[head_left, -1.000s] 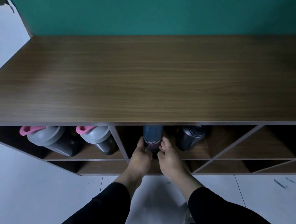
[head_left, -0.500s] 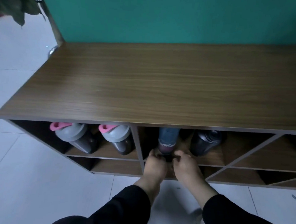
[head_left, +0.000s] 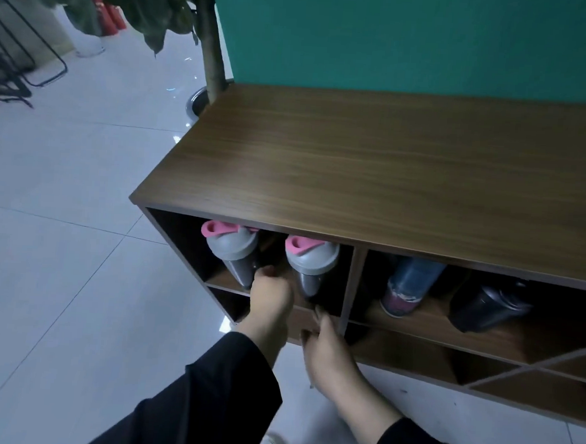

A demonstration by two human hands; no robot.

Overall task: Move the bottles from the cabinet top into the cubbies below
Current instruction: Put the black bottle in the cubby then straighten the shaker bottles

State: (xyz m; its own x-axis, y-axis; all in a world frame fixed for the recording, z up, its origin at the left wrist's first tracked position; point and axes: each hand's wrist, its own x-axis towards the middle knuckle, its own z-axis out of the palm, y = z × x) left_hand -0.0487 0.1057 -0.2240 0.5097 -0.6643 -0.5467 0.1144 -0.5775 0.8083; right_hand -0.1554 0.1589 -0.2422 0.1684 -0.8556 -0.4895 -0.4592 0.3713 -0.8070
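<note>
In the left cubby two pink-lidded shaker bottles lie, the left hand curled between them, the right hand loosely spread, empty at the shelf edge; a nudge could roll the blue bottle out.

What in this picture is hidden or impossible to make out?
- Cabinet: its right end is cut off by the head view's edge, so any bottles there are unseen.
- Blue bottle and black bottle: their far ends are hidden under the cabinet top, in shadow.
- Left hand: its fingertips hide whether it touches the left shaker.
- Right hand: blurred; grip unclear.
</note>
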